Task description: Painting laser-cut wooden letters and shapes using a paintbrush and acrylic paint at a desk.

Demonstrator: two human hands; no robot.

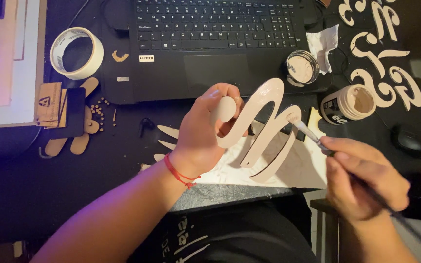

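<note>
Left hand (201, 134): fingers wrapped round the top loop of a curly wooden cutout (261, 129).
Right hand (364, 178): pinching a paintbrush (308, 132), bristles touching the cutout.
Cutout: probably light, stiff, thin; narrow curves look snappable, wet paint may smear; best gripped at the loop inside the left hand.

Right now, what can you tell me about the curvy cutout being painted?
The curvy cutout is a flat, looping piece, seemingly thin wood, coated pale beige. The left hand grips its rounded end, holding it tilted above a pale sheet before the laptop. The brush in the right hand touches its upper right edge.

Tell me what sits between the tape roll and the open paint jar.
In the head view, the black laptop fills the stretch between the tape roll and the open paint jar.
</note>
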